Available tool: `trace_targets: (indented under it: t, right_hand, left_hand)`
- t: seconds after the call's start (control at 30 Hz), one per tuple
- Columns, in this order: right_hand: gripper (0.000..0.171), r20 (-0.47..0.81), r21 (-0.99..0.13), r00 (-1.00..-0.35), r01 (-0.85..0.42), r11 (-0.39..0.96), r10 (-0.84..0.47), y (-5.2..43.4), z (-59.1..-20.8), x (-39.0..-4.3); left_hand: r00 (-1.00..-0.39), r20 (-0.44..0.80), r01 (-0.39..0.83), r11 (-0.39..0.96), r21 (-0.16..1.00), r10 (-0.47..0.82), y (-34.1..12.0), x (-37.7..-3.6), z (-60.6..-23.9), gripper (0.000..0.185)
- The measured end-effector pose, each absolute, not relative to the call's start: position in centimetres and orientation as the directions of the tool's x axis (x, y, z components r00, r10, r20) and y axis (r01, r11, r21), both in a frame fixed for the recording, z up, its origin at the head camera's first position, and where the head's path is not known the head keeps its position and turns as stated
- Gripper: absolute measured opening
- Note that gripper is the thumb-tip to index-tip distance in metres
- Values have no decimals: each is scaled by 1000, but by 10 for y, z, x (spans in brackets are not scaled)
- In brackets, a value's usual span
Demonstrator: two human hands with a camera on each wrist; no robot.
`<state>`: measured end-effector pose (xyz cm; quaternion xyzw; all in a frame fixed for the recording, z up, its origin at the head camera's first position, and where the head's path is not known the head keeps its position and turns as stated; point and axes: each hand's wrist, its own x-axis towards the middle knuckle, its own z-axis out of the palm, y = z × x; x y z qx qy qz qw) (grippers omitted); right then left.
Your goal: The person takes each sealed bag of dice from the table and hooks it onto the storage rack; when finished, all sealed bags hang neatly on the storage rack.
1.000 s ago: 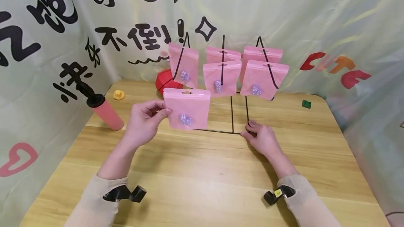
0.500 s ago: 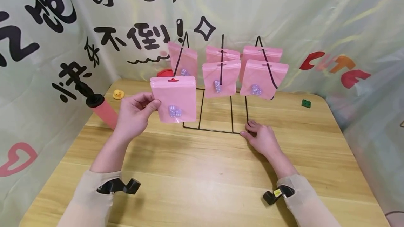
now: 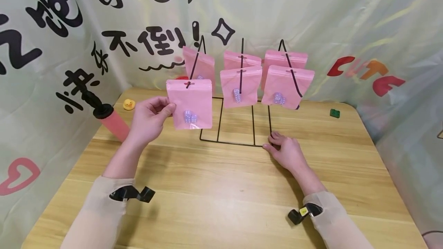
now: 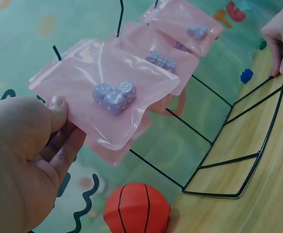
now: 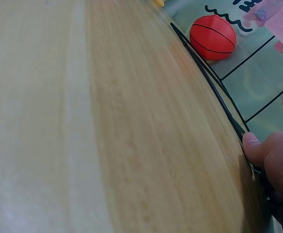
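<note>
Wood of the counter (image 3: 221, 187) lies bare across the near half, from the front edge up to the wire rack (image 3: 242, 141), with more open room toward the right edge around a small green block (image 3: 334, 113). The left hand (image 3: 147, 120) pinches a pink pouch (image 3: 189, 103) by its left edge between thumb and fingers, holding it upright at the rack's left hook, above the counter's far-left part. The pouch is glossy and translucent, with a hang hole at the top and pale purple dice (image 4: 113, 95) inside near the bottom. The right hand (image 3: 287, 152) rests on the rack's front right corner, its fingers curled onto the wire. Near the left edge lies a pink pump (image 3: 114, 120).
</note>
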<state>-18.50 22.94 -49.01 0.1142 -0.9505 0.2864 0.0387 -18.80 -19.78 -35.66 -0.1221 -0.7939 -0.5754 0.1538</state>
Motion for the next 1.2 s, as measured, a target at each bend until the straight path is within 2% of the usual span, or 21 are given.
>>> trace_targets:
  t: [0.37, 0.73, 1.2]
  right_hand:
    - [48, 152, -536, -969, -246, 808, -195, 227, -492, -186]
    - [47, 157, -536, -969, -246, 808, -191, 226, -493, -185]
    - [47, 151, -542, -970, -244, 804, -192, 223, -494, -183]
  left_hand:
    - [-920, 391, 377, 288, 880, 12, -195, -216, -354, 15]
    - [-938, 345, 316, 351, 881, -21, -194, -240, -355, 17]
    - [-945, 322, 291, 315, 903, -51, -191, -249, -357, 16]
